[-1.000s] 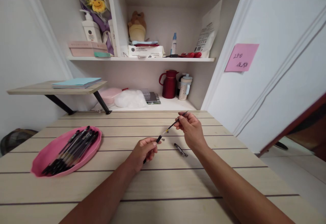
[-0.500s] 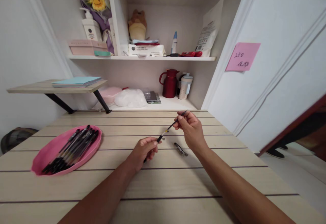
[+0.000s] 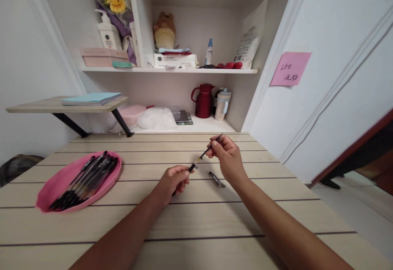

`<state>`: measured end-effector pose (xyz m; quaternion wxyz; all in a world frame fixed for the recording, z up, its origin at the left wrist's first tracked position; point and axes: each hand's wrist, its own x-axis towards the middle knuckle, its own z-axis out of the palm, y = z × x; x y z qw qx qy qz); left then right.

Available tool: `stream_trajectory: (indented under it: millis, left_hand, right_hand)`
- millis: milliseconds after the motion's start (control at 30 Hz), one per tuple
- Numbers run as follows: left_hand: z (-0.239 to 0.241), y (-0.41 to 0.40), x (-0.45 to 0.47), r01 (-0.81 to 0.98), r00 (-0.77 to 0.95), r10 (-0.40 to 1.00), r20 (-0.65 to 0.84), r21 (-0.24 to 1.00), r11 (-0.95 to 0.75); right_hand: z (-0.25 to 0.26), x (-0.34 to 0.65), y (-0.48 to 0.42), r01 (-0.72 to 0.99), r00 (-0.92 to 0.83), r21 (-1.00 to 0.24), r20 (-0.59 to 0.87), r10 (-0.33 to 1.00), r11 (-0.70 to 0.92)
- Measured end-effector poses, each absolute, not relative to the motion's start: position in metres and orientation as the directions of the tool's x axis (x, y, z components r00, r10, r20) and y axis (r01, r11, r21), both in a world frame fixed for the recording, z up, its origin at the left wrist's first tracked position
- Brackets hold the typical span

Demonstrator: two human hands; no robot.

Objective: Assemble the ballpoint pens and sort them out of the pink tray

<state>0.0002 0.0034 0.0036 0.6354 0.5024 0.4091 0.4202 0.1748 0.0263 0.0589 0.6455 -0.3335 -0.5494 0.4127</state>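
Note:
My left hand (image 3: 174, 182) is closed around a black pen barrel (image 3: 192, 167), which slants up to the right over the middle of the table. Pinched in the fingers of my right hand (image 3: 229, 157) is a thin dark pen refill (image 3: 206, 152). Its lower, yellowish end meets the open upper end of the barrel; how far inside it sits I cannot tell. A black-and-clear pen cap (image 3: 217, 179) lies on the wood just below my right hand. On the left stands a pink oval tray (image 3: 115, 174) with several black pens (image 3: 87, 180) in it.
A small raised shelf (image 3: 30, 106) with blue-covered papers (image 3: 92, 98) stands at the back left. Behind the table, a white cabinet holds a red jug (image 3: 204, 101), a pale cup (image 3: 222, 105) and a plastic bag (image 3: 156, 118). A person's shoe (image 3: 330, 184) shows at far right.
My right hand has shifted slightly left and down with the refill, toward the barrel. My left hand keeps its hold, and the cap and tray stay put.

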Motion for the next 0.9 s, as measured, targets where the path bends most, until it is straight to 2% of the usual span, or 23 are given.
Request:
stream_trajectory:
  millis: [133, 300, 433, 533, 633, 767, 833, 900]
  left_hand:
    - [0.004, 0.003, 0.001, -0.136, 0.310, 0.947, -0.085, 0.982, 0.133]
    - [0.003, 0.003, 0.000, -0.165, 0.286, 0.956, -0.070, 0.979, 0.121]
    - [0.000, 0.005, 0.000, -0.187, 0.257, 0.964, -0.073, 0.975, 0.123]
    - [-0.001, 0.006, -0.001, -0.200, 0.264, 0.962, -0.073, 0.971, 0.129]
    - [-0.002, 0.006, -0.001, -0.210, 0.280, 0.958, -0.069, 0.969, 0.131]
    - [-0.002, 0.006, -0.002, -0.244, 0.292, 0.955, -0.057, 0.961, 0.132]
    - [-0.002, 0.006, -0.002, -0.264, 0.295, 0.954, -0.054, 0.955, 0.135]
    - [-0.002, 0.006, -0.002, -0.282, 0.299, 0.953, -0.049, 0.949, 0.138]
  right_hand:
    - [0.044, 0.168, 0.029, -0.142, -0.043, -0.935, 0.333, 0.942, 0.324]
    - [0.036, 0.159, 0.025, 0.005, -0.295, -0.984, 0.168, 0.941, 0.177]
    - [0.044, 0.169, 0.037, 0.016, -0.230, -0.993, 0.113, 0.967, 0.120]
    - [0.050, 0.183, 0.052, 0.153, -0.177, -0.970, 0.159, 0.971, 0.187]
    - [0.051, 0.191, 0.065, 0.382, -0.188, -0.879, 0.228, 0.955, 0.285]
    - [0.039, 0.188, 0.079, 0.729, -0.179, -0.623, 0.229, 0.957, 0.286]
    - [0.030, 0.182, 0.084, 0.817, -0.160, -0.526, 0.188, 0.969, 0.237]
    - [0.020, 0.174, 0.090, 0.846, -0.135, -0.495, 0.163, 0.977, 0.200]
